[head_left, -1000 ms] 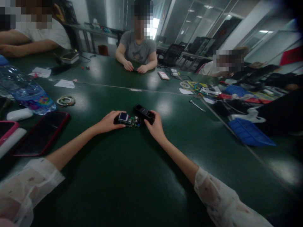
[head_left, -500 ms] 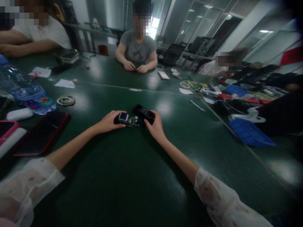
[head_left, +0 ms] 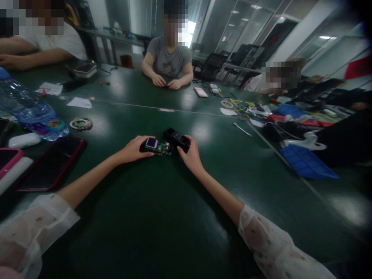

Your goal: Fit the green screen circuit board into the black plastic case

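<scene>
unmoved, left hand (head_left: 133, 149) pinching circuit board (head_left: 160, 147), right hand (head_left: 192, 155) pinching black case (head_left: 175, 136), long axes slanting down-right

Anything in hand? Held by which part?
Left hand: circuit board, by the end with the small screen. Right hand: black case, by its near right end.

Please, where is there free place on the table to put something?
Bare: green table between the forearms, nearer than left hand and right hand; also between right hand, wrench and blue tray. Crowded: left, with bottle and phone; far right, with cables.
</scene>
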A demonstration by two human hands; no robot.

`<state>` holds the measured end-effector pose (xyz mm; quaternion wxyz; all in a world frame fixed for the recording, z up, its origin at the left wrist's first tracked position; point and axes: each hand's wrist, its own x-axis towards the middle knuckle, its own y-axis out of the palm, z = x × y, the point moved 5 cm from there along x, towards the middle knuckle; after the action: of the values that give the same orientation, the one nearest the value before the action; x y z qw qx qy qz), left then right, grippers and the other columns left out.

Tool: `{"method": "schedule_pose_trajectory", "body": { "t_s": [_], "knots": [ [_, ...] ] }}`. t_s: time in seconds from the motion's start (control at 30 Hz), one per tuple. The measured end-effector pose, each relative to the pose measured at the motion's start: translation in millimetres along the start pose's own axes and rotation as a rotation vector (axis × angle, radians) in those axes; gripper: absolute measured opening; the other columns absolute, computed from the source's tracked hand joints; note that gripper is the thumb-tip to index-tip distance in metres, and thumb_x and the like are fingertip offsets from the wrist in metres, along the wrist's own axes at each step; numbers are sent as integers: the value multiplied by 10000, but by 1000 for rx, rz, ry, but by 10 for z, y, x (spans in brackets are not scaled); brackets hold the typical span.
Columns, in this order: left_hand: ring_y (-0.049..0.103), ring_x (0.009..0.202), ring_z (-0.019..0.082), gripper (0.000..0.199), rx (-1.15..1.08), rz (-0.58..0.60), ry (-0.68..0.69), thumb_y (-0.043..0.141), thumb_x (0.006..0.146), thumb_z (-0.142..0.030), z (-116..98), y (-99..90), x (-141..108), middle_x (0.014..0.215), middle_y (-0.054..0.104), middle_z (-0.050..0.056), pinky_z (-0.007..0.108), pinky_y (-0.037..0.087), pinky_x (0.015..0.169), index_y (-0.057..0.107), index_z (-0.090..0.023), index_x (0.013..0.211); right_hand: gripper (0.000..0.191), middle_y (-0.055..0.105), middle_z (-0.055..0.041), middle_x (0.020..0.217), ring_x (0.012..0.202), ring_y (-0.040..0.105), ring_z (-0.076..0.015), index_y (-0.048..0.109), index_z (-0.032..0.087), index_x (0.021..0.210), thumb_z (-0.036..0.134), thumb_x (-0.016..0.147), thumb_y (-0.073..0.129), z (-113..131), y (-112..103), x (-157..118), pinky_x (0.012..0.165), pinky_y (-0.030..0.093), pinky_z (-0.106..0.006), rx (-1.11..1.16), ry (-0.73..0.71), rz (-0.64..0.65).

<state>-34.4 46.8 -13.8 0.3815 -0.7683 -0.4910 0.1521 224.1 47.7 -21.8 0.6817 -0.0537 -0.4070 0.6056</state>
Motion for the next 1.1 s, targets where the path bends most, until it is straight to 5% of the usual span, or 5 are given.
{"method": "schedule_pose_trajectory", "body": {
  "t_s": [1.1],
  "knots": [
    [511, 1187, 300, 698, -12, 1, 20, 703, 797, -493, -31, -12, -5, 1303, 551, 97, 467, 441, 969, 441, -276, 1407, 512, 550, -136, 1231, 1150, 550, -291, 447, 192, 1277, 213, 803, 641, -2, -3, 4, 1012, 464, -529, -14, 10, -12]
  ]
}}
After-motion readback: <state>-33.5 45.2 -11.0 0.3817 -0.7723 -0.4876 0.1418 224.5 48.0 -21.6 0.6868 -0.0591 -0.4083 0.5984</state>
